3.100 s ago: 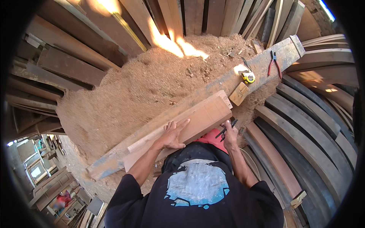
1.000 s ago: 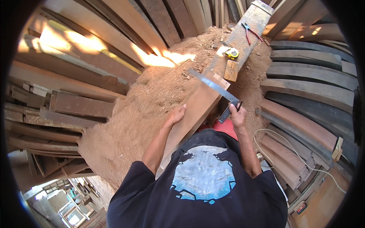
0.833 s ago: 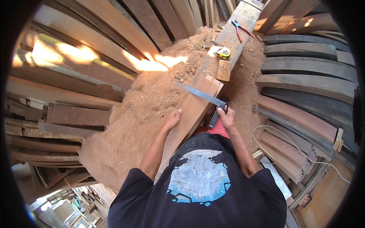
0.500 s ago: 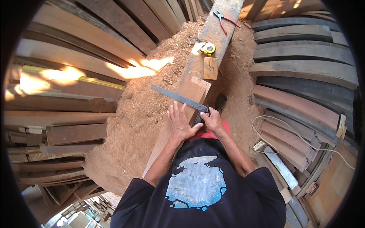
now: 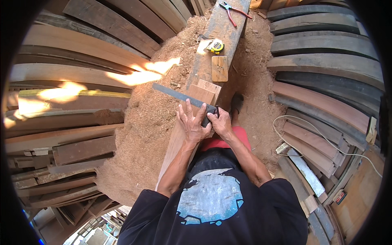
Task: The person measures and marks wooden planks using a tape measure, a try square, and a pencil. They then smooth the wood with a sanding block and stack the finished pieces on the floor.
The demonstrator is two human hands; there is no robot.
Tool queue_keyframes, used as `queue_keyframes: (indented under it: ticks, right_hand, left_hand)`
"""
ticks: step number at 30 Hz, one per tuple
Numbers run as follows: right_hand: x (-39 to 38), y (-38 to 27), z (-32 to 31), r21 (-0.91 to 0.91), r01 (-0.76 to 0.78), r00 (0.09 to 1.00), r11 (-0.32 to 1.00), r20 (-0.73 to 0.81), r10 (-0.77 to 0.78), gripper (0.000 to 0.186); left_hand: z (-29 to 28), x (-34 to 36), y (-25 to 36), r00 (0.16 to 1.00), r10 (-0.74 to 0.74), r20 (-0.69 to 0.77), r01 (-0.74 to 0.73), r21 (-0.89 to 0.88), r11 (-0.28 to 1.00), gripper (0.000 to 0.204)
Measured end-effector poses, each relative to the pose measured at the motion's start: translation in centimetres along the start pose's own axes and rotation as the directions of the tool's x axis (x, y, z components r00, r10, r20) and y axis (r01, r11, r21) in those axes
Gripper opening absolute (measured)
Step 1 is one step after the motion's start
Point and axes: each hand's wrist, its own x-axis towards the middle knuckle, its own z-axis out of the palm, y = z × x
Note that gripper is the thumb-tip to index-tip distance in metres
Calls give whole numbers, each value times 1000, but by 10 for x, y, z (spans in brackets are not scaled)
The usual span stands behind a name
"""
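Note:
A try square with a long grey metal blade point(image 5: 173, 93) and a dark stock lies across a wooden board point(image 5: 173, 141). My left hand point(image 5: 192, 127) is spread on the board, fingers stretched against the blade and stock; it presses rather than grips. My right hand point(image 5: 221, 123) is closed in a pinch at the stock end. A short dark thing point(image 5: 217, 110) stands up beside its fingers; whether it is a marking tool or part of the square, I cannot tell. The board rests on a narrow plank bench point(image 5: 199, 67), its far end beyond the blade.
Farther along the bench lie a small wooden block point(image 5: 219, 68), a yellow tape measure point(image 5: 216, 46) and red-handled pliers point(image 5: 232, 13). Wood shavings point(image 5: 139, 139) cover the floor. Stacked planks point(image 5: 322, 63) line both sides; a white cable point(image 5: 314, 151) with a socket runs at the right.
My left fingers have spread wider over the blade. The bench, tools and square have shifted slightly up and left in the picture along with the whole view. My right hand stays pinched at the stock.

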Motion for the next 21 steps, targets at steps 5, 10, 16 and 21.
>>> queue_keyframes:
  ticks: [5,10,16,21]
  right_hand:
    - [3,1,-1,7,16,1000,1000,-18,-16,17]
    - [4,6,-2,-29,30,999,999,-31,-31,18]
    - [6,11,1,35,43,999,998,-31,-42,17]
    - [6,8,0,17,72,997,997,-15,-71,8]
  left_hand:
    - [9,0,-1,999,-5,-40,6,40,999,76]
    - [7,0,1,1000,-20,-10,20,41,999,81]
    - [7,0,1,1000,-26,1,25,50,998,84]
    - [6,1,2,1000,-26,-9,26,40,999,85]
